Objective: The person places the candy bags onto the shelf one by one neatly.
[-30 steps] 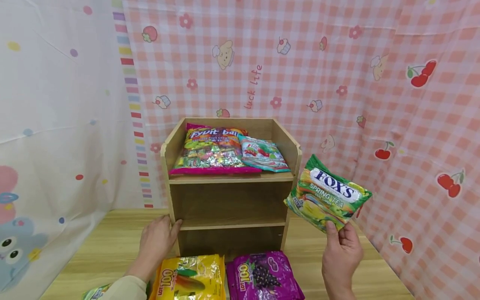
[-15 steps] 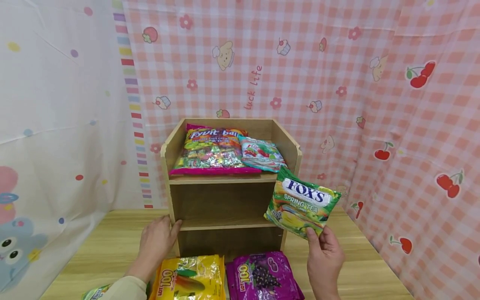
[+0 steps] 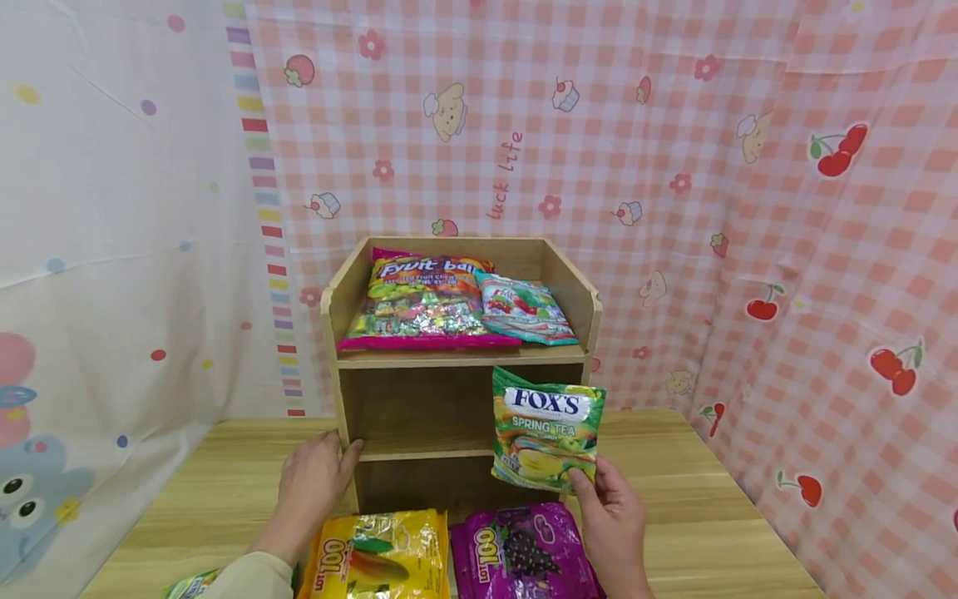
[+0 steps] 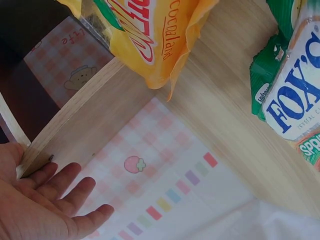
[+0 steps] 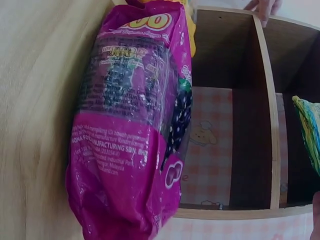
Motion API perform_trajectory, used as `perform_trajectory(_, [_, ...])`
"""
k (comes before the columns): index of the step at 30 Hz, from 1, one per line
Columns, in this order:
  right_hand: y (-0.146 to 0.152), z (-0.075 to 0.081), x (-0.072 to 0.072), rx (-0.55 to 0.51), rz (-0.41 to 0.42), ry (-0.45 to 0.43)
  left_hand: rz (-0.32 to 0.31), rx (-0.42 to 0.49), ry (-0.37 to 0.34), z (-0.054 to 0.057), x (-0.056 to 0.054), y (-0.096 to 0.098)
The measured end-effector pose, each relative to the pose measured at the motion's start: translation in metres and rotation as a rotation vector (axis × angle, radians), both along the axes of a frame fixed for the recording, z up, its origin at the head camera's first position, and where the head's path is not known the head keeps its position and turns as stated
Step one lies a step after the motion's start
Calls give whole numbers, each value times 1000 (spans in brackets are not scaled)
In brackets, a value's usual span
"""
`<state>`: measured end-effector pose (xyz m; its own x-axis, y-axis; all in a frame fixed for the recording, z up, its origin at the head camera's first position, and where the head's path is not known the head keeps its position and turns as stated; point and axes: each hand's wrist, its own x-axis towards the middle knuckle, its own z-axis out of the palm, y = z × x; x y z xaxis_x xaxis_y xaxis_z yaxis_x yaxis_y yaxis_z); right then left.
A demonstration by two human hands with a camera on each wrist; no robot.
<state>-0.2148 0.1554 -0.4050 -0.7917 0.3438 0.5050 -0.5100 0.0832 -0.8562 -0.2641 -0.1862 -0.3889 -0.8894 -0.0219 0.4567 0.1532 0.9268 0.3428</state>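
My right hand (image 3: 614, 524) pinches a green FOX'S Spring Tea candy bag (image 3: 550, 433) by its lower right corner. The bag stands upright in the air before the right half of the wooden shelf unit's (image 3: 460, 361) middle compartment. In the right wrist view, only the edge of this bag (image 5: 310, 130) shows. My left hand (image 3: 314, 482) holds the unit's left side panel at the front edge. Seen from the left wrist, the hand's (image 4: 45, 205) fingers lie along the panel's outer face (image 4: 80, 115); the thumb is hidden there.
On the top shelf lie a Fyuit ball candy bag (image 3: 427, 304) and a light-blue candy bag (image 3: 527, 308). Yellow mango (image 3: 382, 553) and purple grape (image 3: 527, 549) LOT 100 bags stand before the unit. Another FOX'S bag (image 4: 295, 95) lies on the table at left.
My right hand has carried the Spring Tea bag leftward and slightly down, from right of the unit to before its middle compartment, turning it more upright. The left hand has stayed in place.
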Motion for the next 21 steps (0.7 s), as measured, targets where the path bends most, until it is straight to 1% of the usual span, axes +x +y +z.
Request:
perform_trajectory(6, [-5, 0, -3, 18, 51, -82, 3, 2, -5, 0, -1, 0])
perform_trajectory(11, [-9, 2, -8, 32, 117, -166, 10, 6, -12, 0, 0, 0])
perform_trajectory(17, [-12, 13, -16, 20, 179, -262, 9, 2, -19, 0, 0, 1])
perform_trajectory(21, [-15, 22, -23, -13, 210, -303, 4, 2, -11, 1, 1, 1])
